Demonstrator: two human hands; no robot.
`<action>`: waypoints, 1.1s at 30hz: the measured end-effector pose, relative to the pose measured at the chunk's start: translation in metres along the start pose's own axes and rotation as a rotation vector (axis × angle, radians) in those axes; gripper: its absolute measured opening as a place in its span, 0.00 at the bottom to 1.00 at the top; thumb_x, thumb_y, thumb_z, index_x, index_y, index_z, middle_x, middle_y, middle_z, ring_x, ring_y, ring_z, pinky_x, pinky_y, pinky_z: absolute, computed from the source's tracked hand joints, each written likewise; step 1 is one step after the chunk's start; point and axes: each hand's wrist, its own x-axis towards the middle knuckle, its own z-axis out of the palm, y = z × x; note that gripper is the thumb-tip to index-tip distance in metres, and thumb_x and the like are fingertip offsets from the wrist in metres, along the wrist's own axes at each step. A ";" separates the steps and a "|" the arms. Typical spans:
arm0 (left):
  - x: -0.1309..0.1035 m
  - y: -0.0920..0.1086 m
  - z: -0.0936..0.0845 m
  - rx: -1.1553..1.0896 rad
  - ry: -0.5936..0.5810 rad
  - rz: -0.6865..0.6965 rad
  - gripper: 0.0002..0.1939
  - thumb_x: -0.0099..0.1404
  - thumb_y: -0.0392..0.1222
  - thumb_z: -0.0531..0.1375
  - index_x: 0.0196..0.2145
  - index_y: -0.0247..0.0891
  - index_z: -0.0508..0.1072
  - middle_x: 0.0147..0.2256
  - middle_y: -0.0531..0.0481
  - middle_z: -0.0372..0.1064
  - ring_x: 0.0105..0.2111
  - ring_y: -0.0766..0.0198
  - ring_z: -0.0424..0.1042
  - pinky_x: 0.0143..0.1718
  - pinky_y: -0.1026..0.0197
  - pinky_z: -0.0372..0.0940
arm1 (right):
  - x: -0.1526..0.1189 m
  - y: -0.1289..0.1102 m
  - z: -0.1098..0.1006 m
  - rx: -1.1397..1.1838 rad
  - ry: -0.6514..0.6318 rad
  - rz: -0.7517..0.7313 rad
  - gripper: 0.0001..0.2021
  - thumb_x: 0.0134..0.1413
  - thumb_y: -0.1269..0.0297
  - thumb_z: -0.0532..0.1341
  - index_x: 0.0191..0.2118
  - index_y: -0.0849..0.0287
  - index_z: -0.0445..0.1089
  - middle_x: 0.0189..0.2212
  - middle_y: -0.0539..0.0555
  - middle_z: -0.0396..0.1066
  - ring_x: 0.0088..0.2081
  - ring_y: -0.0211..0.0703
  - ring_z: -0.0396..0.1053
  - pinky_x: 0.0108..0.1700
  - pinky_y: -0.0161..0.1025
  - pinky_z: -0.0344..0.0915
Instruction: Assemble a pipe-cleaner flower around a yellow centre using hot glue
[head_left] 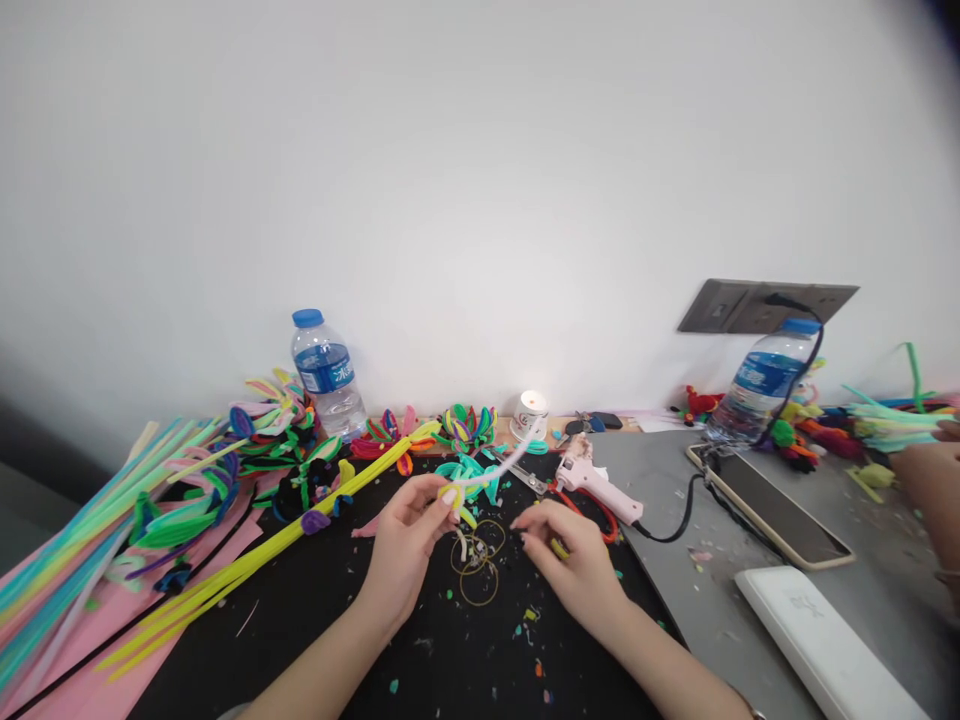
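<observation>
My left hand [411, 530] is closed, its thumb and forefinger pinching a white pipe cleaner [504, 468] along with a small yellow fuzzy piece. The white stem curves up and right from the fingertips, toward a paper cup [529, 412]. To its right, my right hand [574, 558] has its fingertips drawn together, apart from the stem; whatever they hold, if anything, is too small to make out. Thin rubber bands [478, 585] lie on the black mat [360, 640] between the hands. Just behind my left hand sits a teal fuzzy piece [480, 485].
A pink glue gun [600, 485] and scissors [529, 478] lie behind my right hand. Yellow pipe cleaners [285, 535] and a water bottle [328, 370] are left. A phone [780, 505], a white power bank [817, 635] and another person's arm [926, 490] are right.
</observation>
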 end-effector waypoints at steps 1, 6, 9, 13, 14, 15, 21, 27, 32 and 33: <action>-0.001 -0.001 0.001 0.027 -0.047 -0.028 0.08 0.53 0.39 0.65 0.32 0.38 0.72 0.27 0.55 0.69 0.25 0.72 0.67 0.28 0.69 0.63 | 0.000 0.001 0.003 0.091 -0.055 0.053 0.04 0.51 0.70 0.58 0.35 0.58 0.66 0.23 0.48 0.62 0.24 0.36 0.60 0.27 0.33 0.57; -0.004 -0.006 0.005 0.208 -0.306 -0.127 0.07 0.53 0.39 0.65 0.28 0.34 0.72 0.20 0.54 0.68 0.21 0.69 0.67 0.24 0.66 0.63 | 0.005 0.005 0.008 0.518 -0.054 0.334 0.10 0.53 0.60 0.59 0.39 0.60 0.64 0.21 0.46 0.64 0.18 0.31 0.56 0.20 0.29 0.53; -0.005 -0.009 0.005 0.235 -0.386 -0.163 0.07 0.52 0.39 0.66 0.28 0.34 0.71 0.21 0.54 0.69 0.20 0.69 0.67 0.24 0.66 0.63 | 0.008 0.007 0.003 0.579 0.032 0.384 0.11 0.52 0.57 0.60 0.31 0.61 0.64 0.19 0.47 0.65 0.17 0.30 0.56 0.19 0.29 0.52; -0.008 -0.011 0.005 0.259 -0.479 -0.243 0.07 0.52 0.39 0.66 0.27 0.34 0.71 0.21 0.54 0.69 0.19 0.69 0.68 0.23 0.66 0.63 | 0.007 0.008 0.002 0.600 0.060 0.388 0.13 0.51 0.55 0.61 0.28 0.62 0.63 0.18 0.47 0.66 0.16 0.29 0.57 0.18 0.28 0.52; -0.009 -0.011 0.005 0.279 -0.506 -0.266 0.07 0.52 0.38 0.66 0.27 0.34 0.72 0.20 0.54 0.69 0.19 0.69 0.68 0.24 0.65 0.64 | 0.006 0.009 0.003 0.598 0.049 0.388 0.13 0.51 0.55 0.61 0.27 0.62 0.64 0.17 0.46 0.65 0.15 0.29 0.56 0.18 0.28 0.51; -0.011 -0.012 0.005 0.299 -0.535 -0.286 0.07 0.52 0.38 0.66 0.27 0.34 0.72 0.19 0.53 0.69 0.19 0.69 0.68 0.24 0.65 0.64 | 0.006 0.009 0.004 0.593 0.034 0.389 0.14 0.50 0.55 0.61 0.27 0.62 0.64 0.17 0.46 0.65 0.15 0.29 0.56 0.18 0.28 0.51; -0.011 -0.012 0.005 0.329 -0.554 -0.272 0.06 0.52 0.38 0.65 0.27 0.33 0.73 0.20 0.54 0.68 0.19 0.69 0.67 0.24 0.65 0.64 | 0.010 0.010 -0.004 0.390 -0.071 0.370 0.14 0.51 0.54 0.58 0.26 0.60 0.62 0.16 0.46 0.64 0.14 0.32 0.55 0.17 0.30 0.51; -0.003 -0.008 0.004 0.264 -0.304 -0.155 0.09 0.51 0.41 0.66 0.29 0.35 0.71 0.24 0.54 0.68 0.20 0.69 0.67 0.23 0.66 0.63 | 0.023 0.026 -0.041 -0.468 0.239 0.233 0.09 0.53 0.60 0.56 0.35 0.60 0.65 0.29 0.54 0.70 0.31 0.45 0.66 0.35 0.40 0.62; -0.002 -0.002 0.006 0.201 -0.220 -0.135 0.13 0.49 0.42 0.67 0.30 0.38 0.68 0.25 0.55 0.68 0.20 0.68 0.68 0.22 0.66 0.63 | 0.023 0.050 -0.056 -0.970 0.184 0.408 0.20 0.48 0.58 0.60 0.47 0.62 0.64 0.43 0.64 0.65 0.43 0.59 0.63 0.39 0.47 0.60; -0.002 -0.001 0.006 0.193 -0.215 -0.133 0.13 0.49 0.42 0.67 0.30 0.38 0.67 0.24 0.55 0.68 0.20 0.69 0.68 0.23 0.66 0.63 | 0.022 0.053 -0.057 -0.998 0.143 0.449 0.21 0.48 0.57 0.60 0.48 0.61 0.64 0.43 0.64 0.65 0.43 0.59 0.63 0.38 0.47 0.60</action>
